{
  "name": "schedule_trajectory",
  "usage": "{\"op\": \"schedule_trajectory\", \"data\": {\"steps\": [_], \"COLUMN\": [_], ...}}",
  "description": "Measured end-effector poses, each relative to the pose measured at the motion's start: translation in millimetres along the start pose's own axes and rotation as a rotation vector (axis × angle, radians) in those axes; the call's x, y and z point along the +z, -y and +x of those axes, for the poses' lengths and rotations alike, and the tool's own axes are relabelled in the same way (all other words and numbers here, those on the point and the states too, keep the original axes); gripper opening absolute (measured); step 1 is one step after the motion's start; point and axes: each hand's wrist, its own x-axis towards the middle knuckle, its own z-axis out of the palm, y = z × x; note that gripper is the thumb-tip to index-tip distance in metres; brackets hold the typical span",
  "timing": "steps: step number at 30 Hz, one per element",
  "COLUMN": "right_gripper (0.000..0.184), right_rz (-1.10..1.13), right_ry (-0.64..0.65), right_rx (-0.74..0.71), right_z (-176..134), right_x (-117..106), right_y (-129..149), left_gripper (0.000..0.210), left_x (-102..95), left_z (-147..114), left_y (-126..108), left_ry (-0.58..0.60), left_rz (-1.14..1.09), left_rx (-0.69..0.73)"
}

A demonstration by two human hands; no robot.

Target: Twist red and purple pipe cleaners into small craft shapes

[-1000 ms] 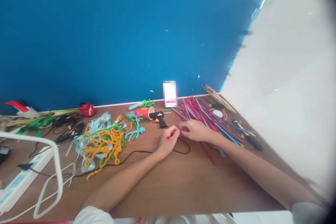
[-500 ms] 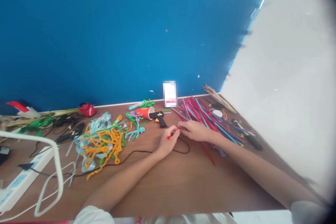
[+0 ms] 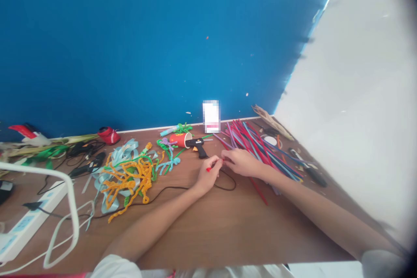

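My left hand (image 3: 208,176) is closed in a pinch around a red pipe cleaner (image 3: 209,169), whose short end pokes out beside the fingers. My right hand (image 3: 243,163) meets it fingertip to fingertip, pinching the same red piece; most of that piece is hidden between the fingers. Just beyond the hands lies a black glue gun (image 3: 197,145), with its cord running under my left arm. A loose bundle of red, purple and blue pipe cleaners (image 3: 252,143) spreads behind and to the right of my right hand.
Left of my hands is a tangle of orange twisted stems (image 3: 130,182) with pale blue ribbon (image 3: 109,202). A red paper cup (image 3: 178,140) lies on its side. A white power strip (image 3: 31,221) and white bent frame (image 3: 73,208) stand left; a black-handled tool (image 3: 314,176) lies right.
Both hands stay in nearly the same place, the fingertips shifting slightly on the red pipe cleaner. The view has moved a very little; the things on the table lie as before.
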Motion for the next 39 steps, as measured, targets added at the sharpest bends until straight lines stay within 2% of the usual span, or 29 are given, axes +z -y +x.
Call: {"op": "schedule_trajectory", "data": {"steps": [6,39], "right_gripper": [0.013,0.014], "right_rz": [-0.069,-0.122], "right_ry": [0.006,-0.004], "right_rx": [0.001,0.007], "right_z": [0.1,-0.1], "right_x": [0.2,2.3], "right_y": [2.3,3.4], "left_gripper": [0.032,0.034], "left_x": [0.7,0.4], "left_z": [-0.9,-3.5], "left_y": [-1.2,-5.1], "left_ry": [-0.013,0.0], "left_rz": [0.022,0.065], "left_rx": [-0.005,0.003]}}
